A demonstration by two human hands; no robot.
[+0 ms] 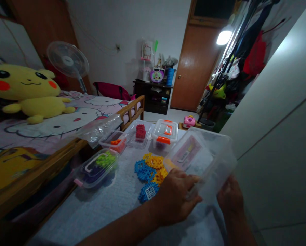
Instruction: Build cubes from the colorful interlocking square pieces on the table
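Observation:
A clear plastic box (216,150), tilted and raised over the right side of the table, is held between my two hands. My left hand (178,196) grips its near left edge, fingers closed on the rim. Around its right side curls my right hand (231,194), partly hidden behind the plastic. A printed label shows through the wall. Just left of the box lie yellow toy blocks (155,162) and blue toy blocks (145,171) in a loose pile. One blue block (149,192) has a white grid-like face.
On the table (111,215) stand a lidded box with green and purple pieces (98,167), a tub with orange pieces (115,143), red blocks (140,131) on a clear lid, and an orange-latched box (165,133). A bed rail (127,111) borders the left; a white cabinet (278,153) the right.

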